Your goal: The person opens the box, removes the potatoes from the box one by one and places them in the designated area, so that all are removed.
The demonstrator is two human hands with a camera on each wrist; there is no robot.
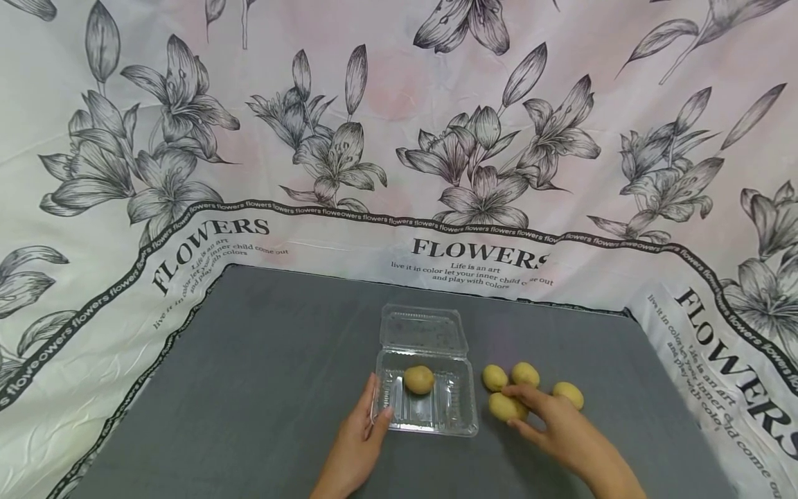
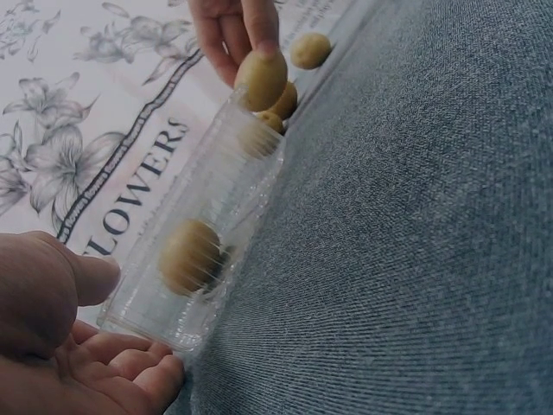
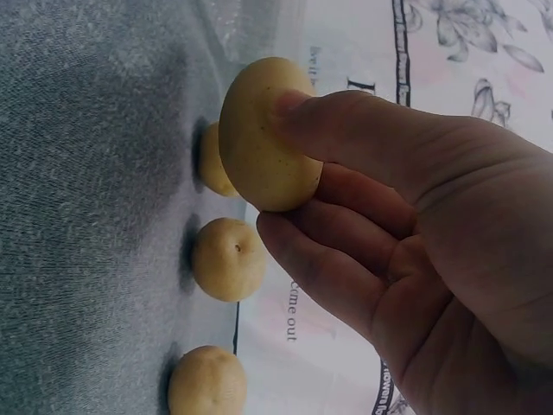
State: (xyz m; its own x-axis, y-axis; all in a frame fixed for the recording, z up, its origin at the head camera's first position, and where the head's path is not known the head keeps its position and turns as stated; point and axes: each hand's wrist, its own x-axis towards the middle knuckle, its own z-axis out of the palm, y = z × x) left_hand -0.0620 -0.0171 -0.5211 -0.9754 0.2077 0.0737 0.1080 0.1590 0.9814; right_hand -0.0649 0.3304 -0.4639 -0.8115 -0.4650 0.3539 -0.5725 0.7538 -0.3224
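Note:
A clear plastic clamshell box (image 1: 461, 416) lies with its lid folded back, and one round yellow fruit (image 1: 419, 380) sits inside it. My left hand (image 1: 358, 440) grips the box's left side, thumb at the rim and fingers along the outside. To the right of the box, my right hand (image 1: 561, 430) pinches an oval yellow fruit (image 3: 263, 138) with small brown specks between thumb and fingers. In the right wrist view that fruit is raised off the table. Close by rest three more yellow fruits, one (image 1: 495, 378) nearest the box, another (image 1: 526, 375) beside it and the last (image 1: 568, 395) farther right.
A dark grey cloth surface (image 1: 280, 374) lies under everything. Behind it and along both sides hangs a pale sheet (image 1: 386, 173) printed with flowers and lettering. The open lid (image 1: 424, 329) extends toward the back of the table.

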